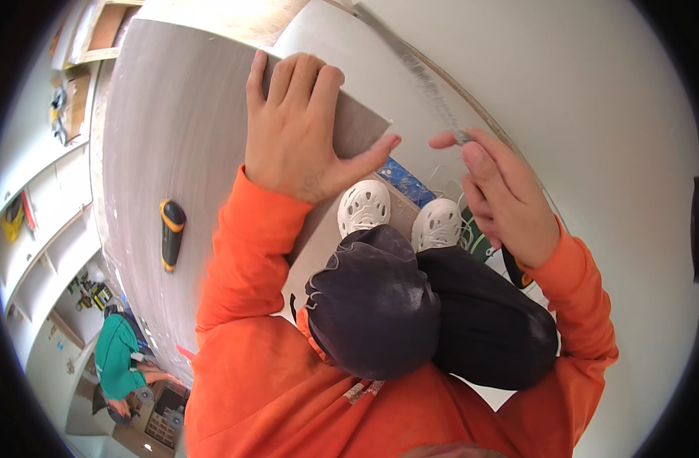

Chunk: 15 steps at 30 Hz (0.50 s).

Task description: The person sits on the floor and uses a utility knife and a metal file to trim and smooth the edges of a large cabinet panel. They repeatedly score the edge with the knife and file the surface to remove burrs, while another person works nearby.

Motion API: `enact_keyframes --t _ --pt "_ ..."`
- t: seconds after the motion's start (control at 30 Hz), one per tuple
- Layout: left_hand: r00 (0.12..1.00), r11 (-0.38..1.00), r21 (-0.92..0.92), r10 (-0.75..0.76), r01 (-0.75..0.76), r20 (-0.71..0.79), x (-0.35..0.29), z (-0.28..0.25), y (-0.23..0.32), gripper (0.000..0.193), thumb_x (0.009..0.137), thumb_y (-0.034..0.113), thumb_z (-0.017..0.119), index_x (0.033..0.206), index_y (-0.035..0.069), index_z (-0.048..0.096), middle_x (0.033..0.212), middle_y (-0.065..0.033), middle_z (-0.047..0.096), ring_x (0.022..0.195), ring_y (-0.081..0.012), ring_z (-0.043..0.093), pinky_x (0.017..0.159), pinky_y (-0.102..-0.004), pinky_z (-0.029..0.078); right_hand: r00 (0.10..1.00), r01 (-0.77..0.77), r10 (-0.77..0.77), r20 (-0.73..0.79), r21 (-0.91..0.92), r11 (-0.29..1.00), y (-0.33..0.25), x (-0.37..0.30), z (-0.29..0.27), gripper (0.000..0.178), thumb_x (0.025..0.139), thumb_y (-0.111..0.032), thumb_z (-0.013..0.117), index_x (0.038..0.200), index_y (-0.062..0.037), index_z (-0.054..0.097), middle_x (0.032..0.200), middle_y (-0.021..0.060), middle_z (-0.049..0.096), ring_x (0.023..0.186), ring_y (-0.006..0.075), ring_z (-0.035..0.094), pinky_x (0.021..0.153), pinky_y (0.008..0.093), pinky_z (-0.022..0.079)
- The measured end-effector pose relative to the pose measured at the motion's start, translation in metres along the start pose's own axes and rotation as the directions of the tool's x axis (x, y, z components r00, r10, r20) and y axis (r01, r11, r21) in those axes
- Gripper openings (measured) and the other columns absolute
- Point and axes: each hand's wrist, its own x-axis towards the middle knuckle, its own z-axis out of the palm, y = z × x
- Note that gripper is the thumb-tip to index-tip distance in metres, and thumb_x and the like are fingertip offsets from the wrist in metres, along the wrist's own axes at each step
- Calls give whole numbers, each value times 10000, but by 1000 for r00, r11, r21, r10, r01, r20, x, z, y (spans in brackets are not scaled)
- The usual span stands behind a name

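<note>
My left hand (294, 126) lies spread on the end of a large grey-brown board (212, 145), its fingertips at the far edge and its thumb stretched toward the corner. Between thumb and forefinger, my right hand (510, 191) pinches one end of a long, thin grey strip (414, 65). This strip slants up and away to the left, apart from the board; motion smears it, and its edge looks ragged. A black and yellow utility knife (172, 233) rests on the board, left of my left forearm.
A pale wall or panel (594, 99) rises close on my right. Below my hands are white shoes (365, 206) and a blue, paint-spotted object (407, 182). White shelving (48, 191) with tools runs along the left. A person in green (117, 355) bends at the lower left.
</note>
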Motion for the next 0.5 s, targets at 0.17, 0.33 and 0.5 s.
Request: enact_keyframes --t 0.17,0.33,0.5 --pt "994 999 -12 -49 51 93 6 -2 -2 725 678 633 736 1007 8 572 1072 -104 565 1107 -305 531 1109 -545 250 938 -342 347 0 164 925 -14 -26 19 351 1090 -314 400 1008 5 522 603 2 446 557 74 458 549 257 367" --pt "976 990 -13 -134 138 170 9 -8 -4 823 606 704 779 1057 43 587 1103 -115 569 1172 -312 523 1131 -556 207 988 -144 152 -40 148 978 26 -13 50 384 1093 -338 385 1006 20 493 612 18 454 553 87 421 533 262 352" --pt "968 991 7 -131 132 215 11 -6 -5 810 590 715 772 1021 55 588 1069 -108 558 1145 -318 512 1128 -575 198 978 -160 196 -70 343 926 47 2 69 444 1078 -460 366 898 -65 458 676 -54 372 545 37 286 491 231 227"
